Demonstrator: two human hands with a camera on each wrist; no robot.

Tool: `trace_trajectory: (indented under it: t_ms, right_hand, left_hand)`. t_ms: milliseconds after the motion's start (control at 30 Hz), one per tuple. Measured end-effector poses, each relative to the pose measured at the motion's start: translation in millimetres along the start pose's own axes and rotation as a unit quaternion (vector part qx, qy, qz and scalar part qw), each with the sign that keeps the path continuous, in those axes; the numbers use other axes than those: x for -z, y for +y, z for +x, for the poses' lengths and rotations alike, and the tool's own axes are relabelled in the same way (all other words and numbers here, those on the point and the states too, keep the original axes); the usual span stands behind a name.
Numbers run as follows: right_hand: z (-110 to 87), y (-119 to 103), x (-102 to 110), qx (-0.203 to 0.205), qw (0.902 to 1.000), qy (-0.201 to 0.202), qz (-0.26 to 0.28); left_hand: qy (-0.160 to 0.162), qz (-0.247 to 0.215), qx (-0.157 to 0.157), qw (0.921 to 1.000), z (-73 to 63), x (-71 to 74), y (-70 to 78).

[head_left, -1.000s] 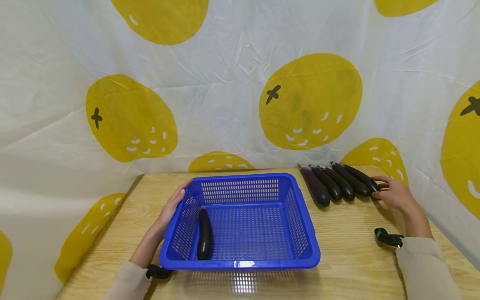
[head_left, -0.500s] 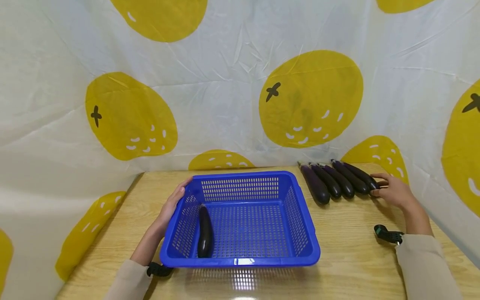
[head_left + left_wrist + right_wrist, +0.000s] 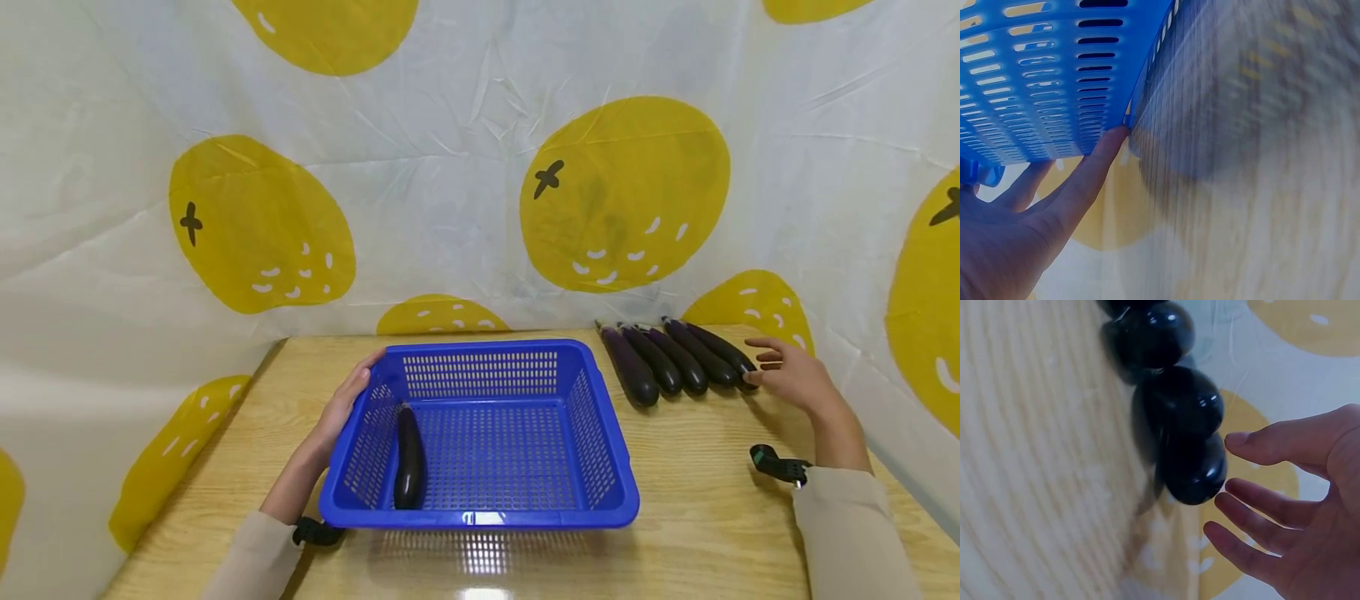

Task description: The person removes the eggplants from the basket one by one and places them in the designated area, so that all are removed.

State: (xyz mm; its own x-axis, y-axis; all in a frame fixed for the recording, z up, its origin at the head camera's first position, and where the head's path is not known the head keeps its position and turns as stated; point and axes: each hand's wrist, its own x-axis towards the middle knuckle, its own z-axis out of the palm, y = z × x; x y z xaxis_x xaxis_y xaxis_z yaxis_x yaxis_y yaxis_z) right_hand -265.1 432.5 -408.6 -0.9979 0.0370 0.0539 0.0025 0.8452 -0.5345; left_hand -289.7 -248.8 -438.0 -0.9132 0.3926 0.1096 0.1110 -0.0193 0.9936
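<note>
My left hand (image 3: 341, 408) lies along the outer left side of a blue plastic basket (image 3: 480, 518), its fingers straight against the slotted wall (image 3: 1041, 81) in the left wrist view. One dark purple eggplant (image 3: 409, 458) lies lengthwise inside, along the basket's left side. At the right, my right hand (image 3: 795, 379) is beside the rounded end of the rightmost eggplant (image 3: 720, 348) in a row. In the right wrist view its fingers are spread and slightly bent, with the thumb tip right at the rounded end of that eggplant (image 3: 1196, 472).
Several more eggplants (image 3: 633, 367) lie side by side at the table's back right, stems toward the wall. The wooden table (image 3: 697, 500) meets a white sheet (image 3: 435, 225) with yellow fruit prints behind and at the sides. A black strap device (image 3: 780, 465) is on the right wrist.
My right hand's fingers have lifted and spread slightly beside the rightmost eggplant. The left hand, basket and eggplants stay in place; the head view has shifted a little.
</note>
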Motion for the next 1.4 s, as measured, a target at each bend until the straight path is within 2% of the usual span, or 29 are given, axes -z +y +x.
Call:
trace_trajectory:
  t_ms: [267,600,800,1033,1233,1400]
  right_hand:
    - [-0.3,-24,7,0.024,0.9994,0.026,-0.004]
    - [-1.5,-74,10,0.056,0.9941,0.079,0.049]
    - [-8.2,-108,9,0.101,0.985,0.107,0.09]
    - [-15.7,-141,6,0.136,0.9794,0.096,0.115]
    - [-19.4,-162,2,0.139,0.9797,0.09,0.113]
    - [-19.9,-179,-5,0.188,0.9709,0.091,0.117]
  left_hand:
    - [0.004,0.009,0.002,1.0,-0.4,-0.2,-0.6]
    - [0.002,0.008,0.005,1.0,-0.5,0.7,-1.5]
    - [0.0,0.01,0.004,0.9999,0.1,0.1,-0.8]
    - [0.003,0.012,0.001,0.9999,-0.1,-0.1,-1.4]
    - [0.002,0.009,0.002,1.0,1.1,1.2,-2.2]
    - [0.008,0.014,0.007,0.9998,2.5,2.3,-1.8]
